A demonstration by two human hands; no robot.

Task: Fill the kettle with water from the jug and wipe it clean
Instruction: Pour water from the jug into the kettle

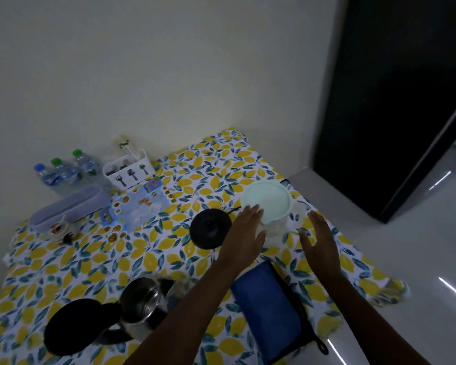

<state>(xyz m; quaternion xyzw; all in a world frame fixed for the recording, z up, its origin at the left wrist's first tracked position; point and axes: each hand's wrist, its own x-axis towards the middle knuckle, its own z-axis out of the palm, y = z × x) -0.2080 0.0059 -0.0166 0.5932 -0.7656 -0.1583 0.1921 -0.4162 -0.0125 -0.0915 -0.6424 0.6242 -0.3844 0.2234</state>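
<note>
A clear jug (270,206) with a pale green lid stands near the table's right edge. My left hand (245,233) is spread open against the jug's left side, fingers touching the lid rim. My right hand (319,241) hovers open just right of the jug, fingers apart, touching nothing that I can tell. The steel kettle (140,304) stands at the near left with its black lid (71,325) swung open. Its round black base (210,227) lies left of the jug. A folded blue cloth (269,309) lies between my forearms.
The table wears a lemon-print cloth (90,259). At the back left stand three water bottles (63,172), a white cutlery holder (128,171), a long lidded box (69,209) and a printed packet (137,206). A dark door (395,101) and glossy floor are on the right.
</note>
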